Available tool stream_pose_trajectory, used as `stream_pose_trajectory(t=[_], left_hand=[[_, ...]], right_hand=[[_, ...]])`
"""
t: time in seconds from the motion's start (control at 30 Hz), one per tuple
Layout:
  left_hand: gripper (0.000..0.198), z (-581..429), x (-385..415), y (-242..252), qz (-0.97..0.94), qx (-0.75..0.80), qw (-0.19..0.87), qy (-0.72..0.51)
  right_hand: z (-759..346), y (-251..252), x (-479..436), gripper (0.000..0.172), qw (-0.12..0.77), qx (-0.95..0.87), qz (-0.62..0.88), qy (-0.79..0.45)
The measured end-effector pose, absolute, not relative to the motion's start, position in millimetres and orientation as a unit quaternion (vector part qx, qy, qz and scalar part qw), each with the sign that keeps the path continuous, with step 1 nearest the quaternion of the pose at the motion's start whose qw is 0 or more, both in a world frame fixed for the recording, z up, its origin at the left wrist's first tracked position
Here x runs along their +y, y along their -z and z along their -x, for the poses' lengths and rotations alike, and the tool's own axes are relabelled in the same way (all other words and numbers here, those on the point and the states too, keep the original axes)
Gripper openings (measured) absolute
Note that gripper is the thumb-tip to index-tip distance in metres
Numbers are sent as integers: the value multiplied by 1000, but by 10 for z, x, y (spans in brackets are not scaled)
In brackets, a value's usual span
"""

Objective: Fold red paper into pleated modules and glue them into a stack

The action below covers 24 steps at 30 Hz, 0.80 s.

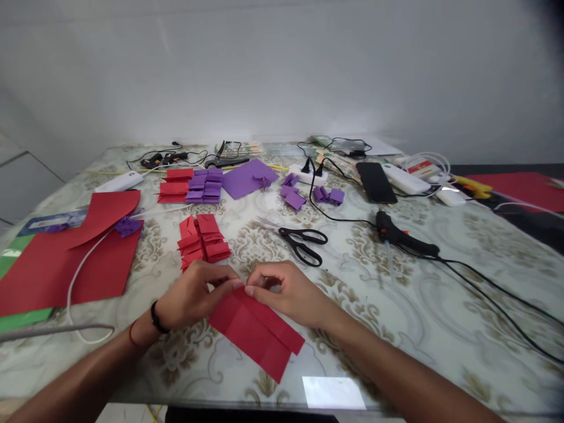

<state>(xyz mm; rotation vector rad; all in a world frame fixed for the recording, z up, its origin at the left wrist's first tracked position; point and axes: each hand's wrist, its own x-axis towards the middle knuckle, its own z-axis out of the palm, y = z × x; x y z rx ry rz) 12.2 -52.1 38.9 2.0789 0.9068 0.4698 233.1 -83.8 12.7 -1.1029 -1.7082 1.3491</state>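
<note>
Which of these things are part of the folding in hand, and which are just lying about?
In hand: red paper, pinched by left hand and right hand; folded red pieces.

Lying about: scissors, glue gun, phone, purple pieces.

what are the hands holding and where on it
Both hands pinch a folded red paper at its top edge: the left hand and the right hand meet fingertip to fingertip there, while the rest lies flat on the table.

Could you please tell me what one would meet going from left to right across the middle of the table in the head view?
Large red paper sheet → pile of folded red pieces → scissors → black glue gun. Nearer the camera, the left hand and right hand pinch a folded red paper.
</note>
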Motion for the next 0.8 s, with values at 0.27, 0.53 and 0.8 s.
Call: stream_pose_trajectory(t=[0.27,0.53,0.8], left_hand=[[37,100,-296,-518,-797,416,353,-258],[29,65,-263,-461,-759,431,436,-219],[20,-59,-359,-314,-758,430,458,-176]], right_hand=[[-2514,-149,-703,16,348,-641,442,-522],[-2593,-119,-636,18,305,-653,432,-542],[-2476,-47,-683,24,298,-622,446,-570]])
